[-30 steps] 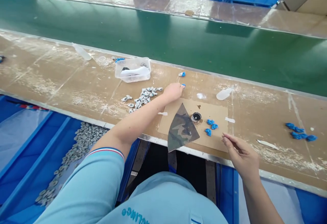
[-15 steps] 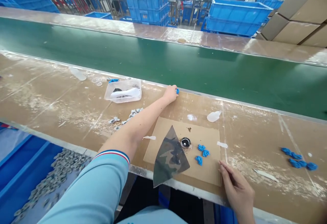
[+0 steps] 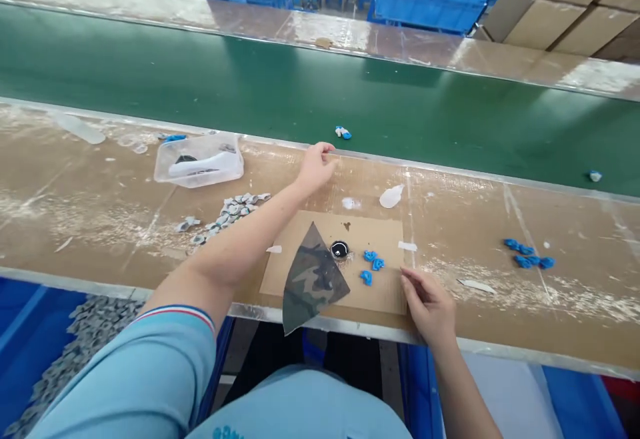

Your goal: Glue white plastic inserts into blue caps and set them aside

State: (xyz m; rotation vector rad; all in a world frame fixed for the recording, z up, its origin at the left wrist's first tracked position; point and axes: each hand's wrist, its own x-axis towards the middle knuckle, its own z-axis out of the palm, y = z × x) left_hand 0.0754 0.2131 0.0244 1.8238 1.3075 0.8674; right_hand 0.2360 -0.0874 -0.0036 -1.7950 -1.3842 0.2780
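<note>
My left hand [image 3: 319,164] reaches to the far edge of the bench beside the green conveyor belt [image 3: 280,105], fingers apart and holding nothing. A small blue and white piece [image 3: 343,133] lies on the belt just beyond it. My right hand [image 3: 429,305] is at the right edge of a cardboard sheet [image 3: 380,295]; its thumb and index finger are near each other, and anything between them is too small to make out. On the cardboard are a camouflage-patterned triangular piece [image 3: 313,279], a round black container [image 3: 339,249] and several blue pieces [image 3: 370,256].
At the left stands a clear plastic box [image 3: 235,167]. Grey pieces [image 3: 235,209] are heaped near my left forearm. More blue pieces [image 3: 523,249] lie at the right. Another small piece [image 3: 595,176] is on the belt. A white bottle-shaped item [image 3: 391,196] sits behind the cardboard.
My left hand has let go of the blue piece, and a blue and white piece now lies on the belt. Another piece has appeared on the belt at right. The view has tilted down.
</note>
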